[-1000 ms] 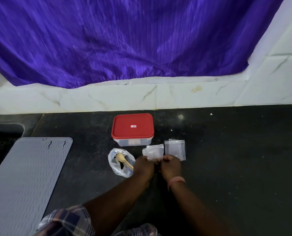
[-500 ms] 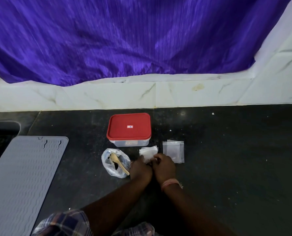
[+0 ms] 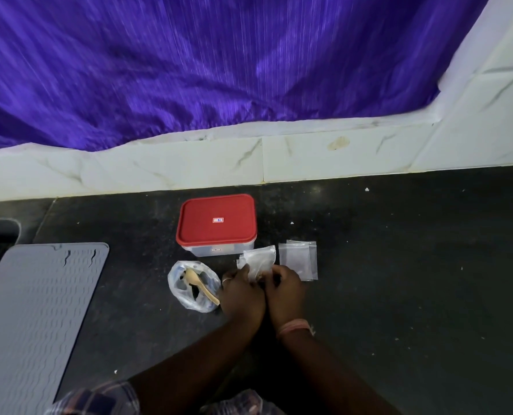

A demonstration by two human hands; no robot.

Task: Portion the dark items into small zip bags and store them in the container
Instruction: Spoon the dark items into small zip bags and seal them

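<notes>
Since a second ago the two hands have slid a little left along the counter (image 3: 398, 265) and now meet over the crumpled zip bag, not beside it.

Head view: the left hand (image 3: 242, 295) and right hand (image 3: 285, 290) sit pressed side by side, fingers curled onto the near edge of a small zip bag (image 3: 258, 260); both seem to pinch it, though the fingertips are partly hidden. Just right of that bag, touching or nearly so, lies a flat stack of empty bags (image 3: 298, 259). The container (image 3: 216, 226), red lid shut, stands just behind the bags, between them and the counter's back edge at the tiled wall (image 3: 189, 166). Left of the left hand, almost touching it, a loose bag (image 3: 193, 287) holds a wooden spoon (image 3: 201, 284) and some dark items. A grey mat (image 3: 36, 319) covers the near left corner, well apart from the hands, with a bare strip of counter between. The right half of the counter is open up to its back edge. A purple curtain (image 3: 219, 64) hangs above the wall.
</notes>
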